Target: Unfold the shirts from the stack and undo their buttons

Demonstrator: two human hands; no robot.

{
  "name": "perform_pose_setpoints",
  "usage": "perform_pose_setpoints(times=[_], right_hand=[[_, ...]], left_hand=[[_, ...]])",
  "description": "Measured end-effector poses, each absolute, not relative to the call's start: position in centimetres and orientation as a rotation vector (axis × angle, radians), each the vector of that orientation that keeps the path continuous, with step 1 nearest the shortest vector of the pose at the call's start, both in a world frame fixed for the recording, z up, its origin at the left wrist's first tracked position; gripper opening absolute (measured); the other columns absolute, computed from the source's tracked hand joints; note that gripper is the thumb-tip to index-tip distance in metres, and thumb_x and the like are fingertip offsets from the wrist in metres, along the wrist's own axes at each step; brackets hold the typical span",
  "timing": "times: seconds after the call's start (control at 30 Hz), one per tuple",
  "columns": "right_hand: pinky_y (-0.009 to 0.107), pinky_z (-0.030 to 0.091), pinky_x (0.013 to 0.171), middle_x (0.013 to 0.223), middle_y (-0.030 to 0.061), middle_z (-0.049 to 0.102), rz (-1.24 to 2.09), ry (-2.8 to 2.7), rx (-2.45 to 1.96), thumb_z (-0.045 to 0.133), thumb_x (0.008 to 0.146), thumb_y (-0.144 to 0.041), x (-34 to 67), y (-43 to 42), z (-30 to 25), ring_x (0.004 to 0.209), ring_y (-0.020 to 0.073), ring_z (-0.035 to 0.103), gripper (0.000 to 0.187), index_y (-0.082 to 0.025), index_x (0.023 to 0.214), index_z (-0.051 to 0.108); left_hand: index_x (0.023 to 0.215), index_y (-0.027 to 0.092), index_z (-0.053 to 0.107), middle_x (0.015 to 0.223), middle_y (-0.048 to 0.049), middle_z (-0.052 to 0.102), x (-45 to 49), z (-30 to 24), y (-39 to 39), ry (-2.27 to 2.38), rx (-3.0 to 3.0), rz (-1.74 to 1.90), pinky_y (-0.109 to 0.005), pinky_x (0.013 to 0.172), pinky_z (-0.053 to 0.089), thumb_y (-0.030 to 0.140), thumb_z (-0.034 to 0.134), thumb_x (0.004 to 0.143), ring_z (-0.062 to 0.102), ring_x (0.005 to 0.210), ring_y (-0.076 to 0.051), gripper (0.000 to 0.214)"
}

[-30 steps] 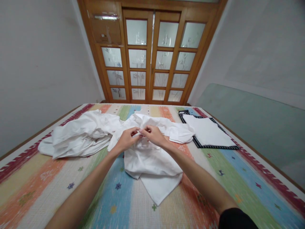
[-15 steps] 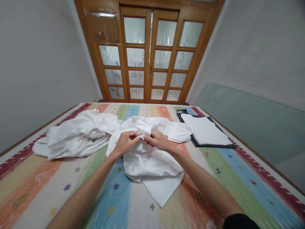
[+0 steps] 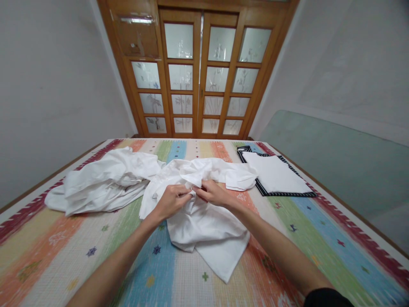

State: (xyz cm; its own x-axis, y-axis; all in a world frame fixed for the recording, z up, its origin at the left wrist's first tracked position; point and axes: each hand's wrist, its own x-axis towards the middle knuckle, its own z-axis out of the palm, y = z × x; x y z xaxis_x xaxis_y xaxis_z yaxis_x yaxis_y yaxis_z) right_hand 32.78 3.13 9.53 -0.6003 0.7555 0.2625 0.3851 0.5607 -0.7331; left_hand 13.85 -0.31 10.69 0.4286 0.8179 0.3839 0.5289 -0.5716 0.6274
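A crumpled white garment (image 3: pixel 204 221) lies in the middle of the striped bed cover (image 3: pixel 319 230). My left hand (image 3: pixel 172 201) and my right hand (image 3: pixel 213 192) meet over its upper part, fingertips almost touching. Both pinch the same small bit of white cloth between thumb and fingers. A second heap of white cloth (image 3: pixel 102 181) lies to the left, its edge touching the garment. What exactly sits between my fingertips is too small to make out.
A folded white piece on a dark striped cloth (image 3: pixel 276 175) lies at the right side of the bed. Wooden doors with frosted glass panes (image 3: pixel 200 72) stand behind the bed. A white wall is on the left, a green panel on the right.
My hands have dropped slightly lower and nearer onto the garment, still pinching the cloth. The garment has shifted a little under them.
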Motion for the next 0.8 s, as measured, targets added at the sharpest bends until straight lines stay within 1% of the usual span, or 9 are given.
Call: perform_pose_setpoints(times=[0.1, 0.2, 0.27, 0.37, 0.47, 0.57, 0.63, 0.7, 0.8], right_hand=[[0.021, 0.032, 0.049, 0.048, -0.0044, 0.045, 0.953, -2.22, -0.856, 0.044, 0.091, -0.043, 33.0, 2.3, 9.4, 0.046, 0.0088, 0.042, 0.04, -0.018, 0.06, 0.045], [0.021, 0.032, 0.048, 0.048, -0.0042, 0.046, 1.056, -2.187, -0.835, 0.045, 0.091, -0.044, 32.8, 1.6, 9.1, 0.046, 0.009, 0.043, 0.041, -0.018, 0.059, 0.046], [0.021, 0.032, 0.048, 0.048, -0.0037, 0.046, 1.072, -2.138, -0.852, 0.047, 0.089, -0.044, 32.7, 1.4, 8.7, 0.046, 0.0093, 0.043, 0.041, -0.018, 0.058, 0.046], [0.021, 0.033, 0.047, 0.048, -0.003, 0.048, 1.081, -2.095, -0.892, 0.049, 0.087, -0.042, 32.6, 1.7, 8.2, 0.046, 0.0097, 0.044, 0.039, -0.018, 0.057, 0.048], [0.021, 0.033, 0.047, 0.048, -0.0023, 0.049, 1.054, -2.086, -0.942, 0.05, 0.086, -0.037, 32.6, 2.5, 7.8, 0.046, 0.0097, 0.046, 0.037, -0.017, 0.055, 0.049], [0.02, 0.032, 0.047, 0.047, -0.0024, 0.049, 0.974, -2.049, -1.025, 0.055, 0.081, -0.029, 32.7, 3.3, 7.7, 0.047, 0.0096, 0.046, 0.033, -0.017, 0.052, 0.048], [0.02, 0.031, 0.046, 0.046, -0.003, 0.048, 0.999, -2.056, -1.039, 0.057, 0.078, -0.027, 32.8, 3.7, 7.8, 0.047, 0.0092, 0.045, 0.032, -0.017, 0.05, 0.047], [0.02, 0.032, 0.046, 0.046, -0.0038, 0.047, 1.11, -2.054, -0.999, 0.057, 0.079, -0.028, 33.1, 3.7, 8.0, 0.045, 0.0084, 0.043, 0.031, -0.017, 0.051, 0.047], [0.02, 0.033, 0.044, 0.048, -0.0045, 0.047, 1.264, -1.982, -0.936, 0.057, 0.08, -0.037, 33.2, 3.3, 8.7, 0.044, 0.008, 0.043, 0.031, -0.017, 0.057, 0.049]], left_hand=[[0.067, 0.016, 0.072, 0.062, 0.0003, 0.064, 14.1, 10.4, -0.7, 1.215, 2.181, 1.069, -0.02, 0.058, 0.038, 0.021, 0.049, 0.081, 0.055, 0.058, -0.011, 0.027], [0.074, 0.017, 0.074, 0.076, -0.0019, 0.073, 14.3, 10.0, -0.7, 1.279, 2.092, 1.167, -0.022, 0.068, 0.044, 0.021, 0.05, 0.08, 0.063, 0.07, -0.014, 0.026], [0.078, 0.018, 0.075, 0.083, -0.0027, 0.075, 14.3, 9.8, -0.7, 1.308, 2.074, 1.161, -0.023, 0.074, 0.046, 0.023, 0.05, 0.079, 0.066, 0.077, -0.017, 0.025], [0.077, 0.018, 0.075, 0.082, -0.0023, 0.075, 14.4, 9.6, -0.6, 1.338, 2.078, 1.106, -0.023, 0.073, 0.045, 0.025, 0.049, 0.079, 0.065, 0.076, -0.017, 0.027], [0.063, 0.017, 0.069, 0.064, 0.0005, 0.068, 14.7, 9.4, -0.8, 1.334, 2.078, 1.026, -0.021, 0.061, 0.039, 0.026, 0.045, 0.081, 0.059, 0.062, -0.013, 0.031], [0.047, 0.016, 0.054, 0.047, 0.0034, 0.049, 15.0, 9.3, -1.1, 1.338, 2.02, 0.966, -0.022, 0.052, 0.03, 0.033, 0.045, 0.082, 0.045, 0.05, -0.01, 0.039], [0.047, 0.016, 0.051, 0.047, 0.0041, 0.042, 15.3, 9.1, -1.3, 1.322, 1.954, 0.963, -0.022, 0.051, 0.028, 0.036, 0.046, 0.08, 0.04, 0.05, -0.01, 0.039], [0.051, 0.016, 0.054, 0.049, 0.0039, 0.043, 15.3, 8.9, -1.4, 1.299, 1.854, 0.989, -0.022, 0.052, 0.028, 0.038, 0.048, 0.079, 0.04, 0.052, -0.01, 0.036], [0.053, 0.015, 0.058, 0.05, 0.0036, 0.044, 15.3, 8.7, -1.5, 1.272, 1.662, 1.029, -0.022, 0.05, 0.028, 0.043, 0.052, 0.077, 0.038, 0.052, -0.01, 0.038]])
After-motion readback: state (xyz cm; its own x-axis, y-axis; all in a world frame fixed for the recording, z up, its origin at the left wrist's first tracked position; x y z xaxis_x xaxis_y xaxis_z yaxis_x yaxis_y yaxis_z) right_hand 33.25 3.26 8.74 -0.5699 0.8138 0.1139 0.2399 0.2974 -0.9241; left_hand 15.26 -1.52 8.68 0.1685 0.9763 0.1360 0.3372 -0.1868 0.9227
